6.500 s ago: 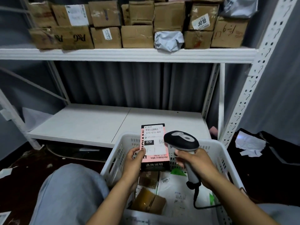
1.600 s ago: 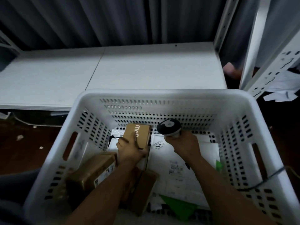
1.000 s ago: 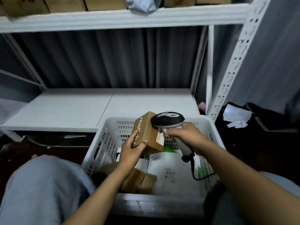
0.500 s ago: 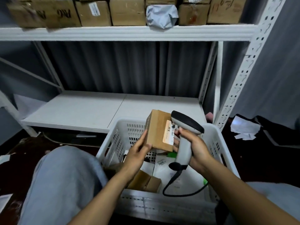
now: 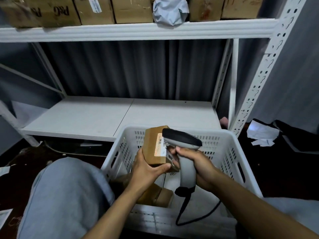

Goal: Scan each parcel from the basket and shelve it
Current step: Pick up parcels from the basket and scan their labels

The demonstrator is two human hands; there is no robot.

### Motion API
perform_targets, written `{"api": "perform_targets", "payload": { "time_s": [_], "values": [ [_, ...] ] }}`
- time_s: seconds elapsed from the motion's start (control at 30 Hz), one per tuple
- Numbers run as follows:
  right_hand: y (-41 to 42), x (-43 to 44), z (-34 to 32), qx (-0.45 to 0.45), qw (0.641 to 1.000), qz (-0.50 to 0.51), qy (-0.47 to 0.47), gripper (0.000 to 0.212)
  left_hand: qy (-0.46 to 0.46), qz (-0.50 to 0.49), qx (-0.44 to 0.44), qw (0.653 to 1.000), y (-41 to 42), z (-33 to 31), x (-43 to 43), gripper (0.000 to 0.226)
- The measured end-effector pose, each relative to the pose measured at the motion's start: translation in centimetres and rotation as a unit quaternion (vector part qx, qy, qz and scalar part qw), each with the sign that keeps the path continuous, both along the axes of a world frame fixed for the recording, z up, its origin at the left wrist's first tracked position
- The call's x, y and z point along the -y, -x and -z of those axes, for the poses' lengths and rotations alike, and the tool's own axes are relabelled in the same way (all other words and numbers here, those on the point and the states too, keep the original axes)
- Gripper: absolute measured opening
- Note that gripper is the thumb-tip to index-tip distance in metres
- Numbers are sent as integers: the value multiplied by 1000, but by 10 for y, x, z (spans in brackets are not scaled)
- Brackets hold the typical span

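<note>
Compared with 0.5 s ago, my right hand (image 5: 198, 163) has brought the barcode scanner (image 5: 182, 138) closer, and its head now overlaps the label (image 5: 159, 147). My left hand (image 5: 148, 169) grips the cardboard parcel (image 5: 151, 144) above the white basket (image 5: 229, 152). The parcel's long axis is upright and its labelled face is toward me. My right fingers wrap the scanner's handle.

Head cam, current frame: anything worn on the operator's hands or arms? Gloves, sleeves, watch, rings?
Nothing visible. The left hand and right hand are bare: no gloves, rings or wristband in view. The left forearm and right forearm are bare to the frame edge, with no sleeve showing. The only clothing in view is light grey-blue trousers.
</note>
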State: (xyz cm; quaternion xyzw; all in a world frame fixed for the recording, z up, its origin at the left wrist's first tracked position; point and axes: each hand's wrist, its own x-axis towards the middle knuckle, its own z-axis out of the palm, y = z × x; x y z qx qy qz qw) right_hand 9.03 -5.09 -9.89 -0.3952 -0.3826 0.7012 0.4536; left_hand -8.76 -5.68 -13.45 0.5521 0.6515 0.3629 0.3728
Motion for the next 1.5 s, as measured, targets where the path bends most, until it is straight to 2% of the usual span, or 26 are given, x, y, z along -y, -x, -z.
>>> {"api": "perform_targets", "payload": {
  "time_s": [0.07,0.17,0.3,0.37,0.47,0.53,0.6,0.7,0.8,0.97,1.07,1.13,1.37,1.5],
  "values": [
    [2,-1,0,9,1000,-10,-2,19,2,-10,21,1000,0,1,-1,113],
    [4,-1,-7,3,1000,-14,-19,17,8,-49,63,997,2,-1,-4,88],
    [-2,-9,-13,47,995,71,-44,25,-2,-70,109,991,10,-11,-15,63],
    [-5,-13,-9,44,994,98,-22,28,-25,-94,134,986,14,-11,-18,54],
    [-1,-11,-4,39,996,84,6,40,-37,-123,168,977,14,-11,-16,46],
    [3,-9,-2,37,996,83,11,38,-40,-129,177,975,14,-10,-14,42],
    [2,-10,-3,22,995,95,22,30,-24,-96,167,981,15,-8,-14,43],
    [-4,-16,-3,-3,992,122,42,17,23,-24,110,993,17,-5,-13,67],
    [-9,-21,-4,-5,990,136,40,12,33,-16,96,995,17,-7,-12,77],
    [-14,-21,-7,195,975,103,-3,13,18,-88,102,991,31,-2,-19,93],
    [-20,-21,-6,293,954,57,1,15,7,-132,112,985,41,8,-23,90],
    [-23,-21,-6,328,944,28,-4,13,1,-145,125,982,45,13,-25,87],
    [-34,-20,-12,368,929,-2,-25,13,-1,-177,179,968,55,31,-30,76],
    [-42,-18,-19,366,930,-3,-37,17,-3,-166,180,970,58,32,-32,79]
  ]
}}
